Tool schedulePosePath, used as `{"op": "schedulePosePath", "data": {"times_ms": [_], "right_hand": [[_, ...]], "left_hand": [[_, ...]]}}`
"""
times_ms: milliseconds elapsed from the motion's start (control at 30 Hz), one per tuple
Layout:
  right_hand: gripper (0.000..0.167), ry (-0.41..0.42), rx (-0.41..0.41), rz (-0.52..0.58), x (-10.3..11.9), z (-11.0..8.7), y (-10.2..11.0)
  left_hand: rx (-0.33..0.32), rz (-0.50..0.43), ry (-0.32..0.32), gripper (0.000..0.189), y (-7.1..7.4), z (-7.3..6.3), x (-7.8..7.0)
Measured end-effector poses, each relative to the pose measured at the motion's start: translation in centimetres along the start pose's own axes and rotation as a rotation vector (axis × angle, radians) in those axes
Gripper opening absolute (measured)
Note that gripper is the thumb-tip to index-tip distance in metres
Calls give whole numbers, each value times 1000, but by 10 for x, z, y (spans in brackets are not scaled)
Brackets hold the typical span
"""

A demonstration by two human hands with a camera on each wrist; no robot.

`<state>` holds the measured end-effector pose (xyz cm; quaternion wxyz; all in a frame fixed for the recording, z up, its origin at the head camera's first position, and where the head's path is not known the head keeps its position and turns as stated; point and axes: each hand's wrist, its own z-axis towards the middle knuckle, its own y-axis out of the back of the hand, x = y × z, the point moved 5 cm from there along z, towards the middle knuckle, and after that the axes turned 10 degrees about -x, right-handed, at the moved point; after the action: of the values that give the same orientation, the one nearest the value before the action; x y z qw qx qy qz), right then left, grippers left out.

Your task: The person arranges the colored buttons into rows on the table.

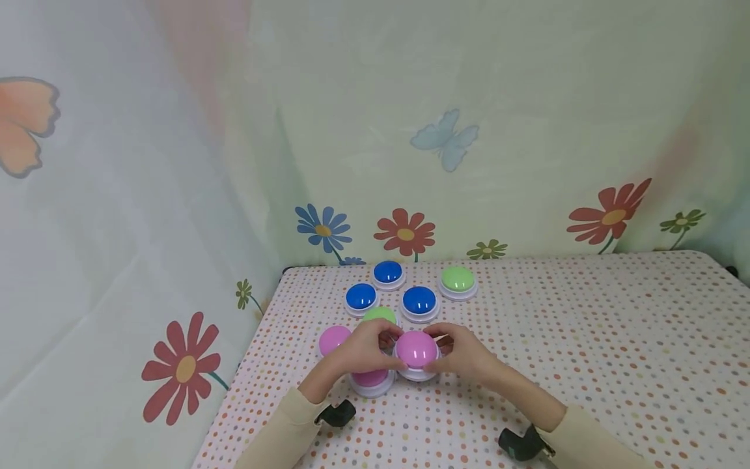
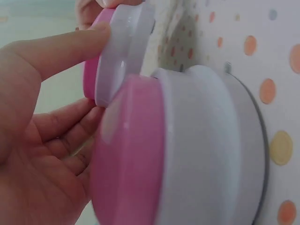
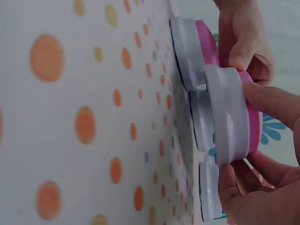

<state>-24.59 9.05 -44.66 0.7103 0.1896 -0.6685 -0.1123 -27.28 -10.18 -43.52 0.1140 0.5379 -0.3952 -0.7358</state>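
The left hand [image 1: 366,348] and right hand [image 1: 467,354] have their fingers clamped on opposite sides of a pink-domed button [image 1: 416,350], raised off the counter [image 1: 586,345], just right of the near pink button [image 1: 372,380]. It looks light and stiff, its glossy dome [image 3: 255,123] probably slippery; the white base [image 3: 228,117] should grip better. No container shows.

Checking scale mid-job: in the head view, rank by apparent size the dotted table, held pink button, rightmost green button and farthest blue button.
1. Dotted table
2. Held pink button
3. Rightmost green button and farthest blue button: too alike to rank, and differing nearness to the camera makes it unsure.
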Motion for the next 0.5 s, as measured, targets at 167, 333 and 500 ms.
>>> {"op": "schedulePosePath", "data": {"times_ms": [167, 333, 500], "right_hand": [[59, 72, 9, 86, 11, -2, 6], [62, 86, -19, 102, 20, -4, 13], [70, 101, -104, 44, 24, -7, 24]], "left_hand": [[-80, -64, 14, 55, 8, -3, -5], [-115, -90, 21, 53, 13, -2, -16], [-114, -103, 13, 55, 11, 8, -30]]}}
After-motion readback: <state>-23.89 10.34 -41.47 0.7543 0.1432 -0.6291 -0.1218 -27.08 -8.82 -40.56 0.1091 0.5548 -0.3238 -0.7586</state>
